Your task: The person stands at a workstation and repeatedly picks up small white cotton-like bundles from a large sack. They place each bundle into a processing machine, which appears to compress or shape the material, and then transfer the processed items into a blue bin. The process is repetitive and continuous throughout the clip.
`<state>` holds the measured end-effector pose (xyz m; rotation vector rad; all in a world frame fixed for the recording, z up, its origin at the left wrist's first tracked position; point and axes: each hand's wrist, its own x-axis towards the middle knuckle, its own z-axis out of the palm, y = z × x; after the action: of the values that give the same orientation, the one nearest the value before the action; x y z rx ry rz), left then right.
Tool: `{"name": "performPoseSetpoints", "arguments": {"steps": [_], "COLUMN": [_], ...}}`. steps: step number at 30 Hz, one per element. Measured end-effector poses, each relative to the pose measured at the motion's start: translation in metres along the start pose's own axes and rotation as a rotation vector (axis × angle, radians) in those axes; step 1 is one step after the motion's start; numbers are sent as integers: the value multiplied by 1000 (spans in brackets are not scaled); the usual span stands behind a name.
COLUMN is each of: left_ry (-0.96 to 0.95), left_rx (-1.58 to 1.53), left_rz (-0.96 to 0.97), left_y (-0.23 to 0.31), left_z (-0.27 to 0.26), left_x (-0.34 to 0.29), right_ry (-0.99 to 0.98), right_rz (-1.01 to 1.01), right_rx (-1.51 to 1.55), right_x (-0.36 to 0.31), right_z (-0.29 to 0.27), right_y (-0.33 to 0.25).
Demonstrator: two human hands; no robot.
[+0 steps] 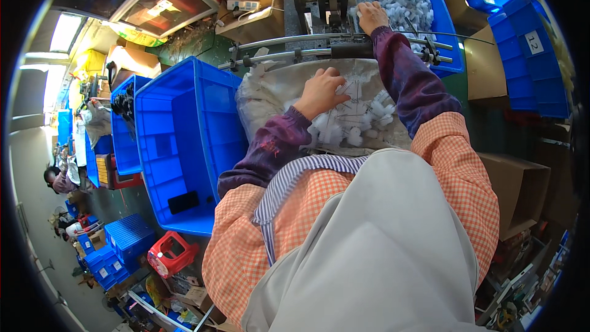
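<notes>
- Two arms in orange gingham sleeves (458,166) with purple cuffs (409,83) reach forward from my body, past pale grey cloth (369,258) and a striped strap (289,181).
- My left hand (322,93) is over a pale plastic sheet (264,95), fingers curled, a gap between thumb and forefinger; I cannot tell whether a thin pin is pinched there.
- White plastic pieces (353,128) with thin metal pins lie heaped on that sheet, just beside and below my left hand.
- At my left stands a deep blue crate (163,110), a dark flat rectangular object (184,202) at its bottom.
- Metal rails (270,59) cross beyond the sheet.
- My right hand (372,17), well apart from the left, bends its fingers beside a metal machine (329,3); its grip I cannot make out.
- Next to it, a blue bin (452,43) holds many small white parts (402,1).
- Farther off are a white power strip (243,5) by a carton, blue crates (522,55) at right, and another person (64,178) at far left.
</notes>
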<state>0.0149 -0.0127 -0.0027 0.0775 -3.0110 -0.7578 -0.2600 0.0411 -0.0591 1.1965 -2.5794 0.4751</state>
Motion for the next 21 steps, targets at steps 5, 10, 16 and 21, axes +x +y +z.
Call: {"name": "performPoseSetpoints", "arguments": {"steps": [5, 10, 16, 21], "left_ry": [89, 282, 272, 301], "left_rx": [-39, -203, -845, -845], "left_rz": [2, 38, -195, -295], "left_y": [1, -2, -7, 5], "left_z": [-2, -6, 5, -16], "left_x": [-5, -5, -1, -2], "right_ry": [43, -113, -56, -103], "right_rz": [-32, 75, 196, 190], "right_rx": [13, 1, -127, -97], "right_x": [1, 8, -11, -21], "right_z": [3, -7, -20, -27], "right_y": [2, -5, 0, -6]}}
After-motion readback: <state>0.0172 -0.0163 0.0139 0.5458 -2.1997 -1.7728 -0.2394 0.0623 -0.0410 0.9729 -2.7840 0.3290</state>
